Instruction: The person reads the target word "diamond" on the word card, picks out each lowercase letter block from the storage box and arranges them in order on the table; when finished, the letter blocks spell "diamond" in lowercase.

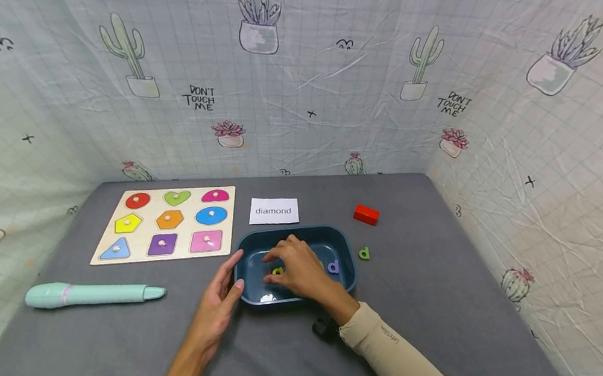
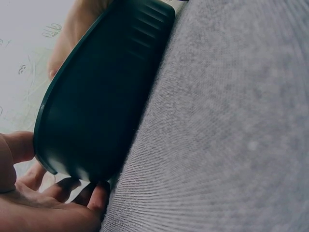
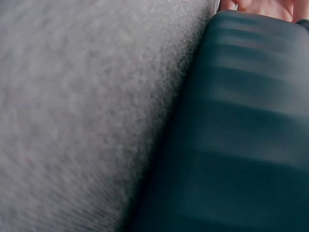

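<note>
A dark teal tray (image 1: 343,245) sits on the grey cloth. My left hand (image 1: 219,299) rests against its left end, fingers extended along the wall and thumb at the near corner; in the left wrist view the fingertips (image 2: 99,195) touch the tray's outer wall (image 2: 96,106). Inside the tray hovers my right hand (image 1: 299,268), thumb and forefinger spread apart. A yellow letter (image 1: 277,271) lies just by its thumb, partly covered. To the right of that hand lies a purple letter d (image 1: 333,266). The right wrist view shows mostly the tray's ribbed side (image 3: 251,121).
Right of the tray lie a green letter (image 1: 364,254) and a red block (image 1: 366,214). Behind it is a card (image 1: 273,210) reading "diamond". A shape puzzle board (image 1: 143,239) stands at back left, with a mint-green marker-shaped object (image 1: 99,293) in front of it.
</note>
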Demonstrator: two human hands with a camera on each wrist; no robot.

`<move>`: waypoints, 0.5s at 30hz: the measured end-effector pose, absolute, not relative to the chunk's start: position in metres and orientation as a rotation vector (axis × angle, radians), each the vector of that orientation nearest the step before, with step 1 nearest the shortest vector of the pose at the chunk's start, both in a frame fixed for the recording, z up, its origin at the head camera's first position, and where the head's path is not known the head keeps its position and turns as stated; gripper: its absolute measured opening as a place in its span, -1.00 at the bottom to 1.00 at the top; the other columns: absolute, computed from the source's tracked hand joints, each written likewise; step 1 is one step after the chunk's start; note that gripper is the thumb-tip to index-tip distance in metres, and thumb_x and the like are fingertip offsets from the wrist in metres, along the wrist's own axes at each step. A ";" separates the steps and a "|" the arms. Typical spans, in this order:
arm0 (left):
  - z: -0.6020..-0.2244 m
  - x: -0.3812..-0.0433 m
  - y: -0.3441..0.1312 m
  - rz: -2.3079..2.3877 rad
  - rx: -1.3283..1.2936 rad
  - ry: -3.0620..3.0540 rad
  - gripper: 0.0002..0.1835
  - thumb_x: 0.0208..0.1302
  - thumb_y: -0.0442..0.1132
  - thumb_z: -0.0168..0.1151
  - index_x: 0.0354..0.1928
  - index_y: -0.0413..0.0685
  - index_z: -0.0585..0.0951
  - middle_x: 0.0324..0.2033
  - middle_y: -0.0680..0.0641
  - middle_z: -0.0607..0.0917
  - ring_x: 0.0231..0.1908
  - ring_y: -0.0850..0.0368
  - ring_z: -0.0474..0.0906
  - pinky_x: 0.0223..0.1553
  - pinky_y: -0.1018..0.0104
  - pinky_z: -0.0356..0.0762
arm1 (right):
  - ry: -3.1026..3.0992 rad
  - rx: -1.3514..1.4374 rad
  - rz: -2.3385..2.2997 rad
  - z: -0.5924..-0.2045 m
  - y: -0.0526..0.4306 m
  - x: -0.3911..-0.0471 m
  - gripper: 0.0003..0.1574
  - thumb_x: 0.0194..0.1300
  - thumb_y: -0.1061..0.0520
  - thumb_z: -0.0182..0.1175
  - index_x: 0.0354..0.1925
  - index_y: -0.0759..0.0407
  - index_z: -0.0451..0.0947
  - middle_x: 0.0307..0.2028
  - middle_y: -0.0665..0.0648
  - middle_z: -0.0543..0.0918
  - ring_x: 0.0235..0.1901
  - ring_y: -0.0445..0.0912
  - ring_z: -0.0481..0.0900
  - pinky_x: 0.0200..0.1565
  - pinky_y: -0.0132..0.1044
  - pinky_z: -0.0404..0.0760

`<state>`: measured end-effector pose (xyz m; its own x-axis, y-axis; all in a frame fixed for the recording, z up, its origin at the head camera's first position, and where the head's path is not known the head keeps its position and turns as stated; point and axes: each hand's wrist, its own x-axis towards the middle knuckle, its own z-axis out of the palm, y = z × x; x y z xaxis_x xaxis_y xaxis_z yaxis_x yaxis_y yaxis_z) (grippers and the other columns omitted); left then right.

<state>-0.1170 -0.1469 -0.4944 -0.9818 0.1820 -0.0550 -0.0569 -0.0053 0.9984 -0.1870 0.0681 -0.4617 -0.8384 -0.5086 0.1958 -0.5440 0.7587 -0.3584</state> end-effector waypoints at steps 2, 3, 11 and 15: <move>-0.494 -0.118 -0.147 2.113 0.132 2.085 -0.37 0.70 -0.15 0.03 0.68 0.35 0.17 0.71 0.09 0.03 0.71 -0.05 -0.13 0.67 -0.28 -0.10 | -2.893 0.856 0.595 -0.461 0.067 -0.188 -0.53 0.19 -0.15 0.61 0.03 -0.04 0.83 -0.04 -0.02 0.80 -0.05 -0.10 0.54 0.05 -0.19 0.59; -0.494 -0.118 -0.147 2.117 0.131 2.085 -0.37 0.70 -0.15 0.04 0.67 0.36 0.17 0.71 0.10 0.04 0.71 -0.04 -0.12 0.67 -0.27 -0.10 | -2.907 0.853 0.581 -0.461 0.067 -0.188 -0.53 0.19 -0.15 0.61 0.02 -0.04 0.84 -0.03 -0.02 0.81 -0.06 -0.10 0.54 0.06 -0.18 0.59; -0.494 -0.117 -0.147 2.118 0.125 2.096 -0.37 0.70 -0.19 0.02 0.67 0.35 0.18 0.71 0.10 0.05 0.71 -0.03 -0.12 0.68 -0.31 -0.16 | -2.981 0.810 0.485 -0.465 0.062 -0.189 -0.58 0.18 -0.22 0.60 -0.06 -0.10 0.86 0.04 -0.02 0.79 -0.06 -0.11 0.48 0.10 -0.17 0.59; -0.494 -0.117 -0.146 2.117 0.125 2.099 -0.37 0.70 -0.18 0.03 0.67 0.34 0.18 0.71 0.10 0.05 0.72 -0.03 -0.13 0.68 -0.31 -0.18 | -2.971 0.800 0.442 -0.467 0.061 -0.189 -0.59 0.17 -0.22 0.61 -0.09 -0.09 0.86 0.01 -0.02 0.78 -0.06 -0.10 0.48 0.10 -0.17 0.59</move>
<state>-0.1167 -0.1465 -0.4944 -0.9841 0.1701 -0.0514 -0.0529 -0.0043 0.9986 -0.1890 0.0614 -0.4668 -0.8670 -0.4872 0.1046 -0.4966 0.8271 -0.2632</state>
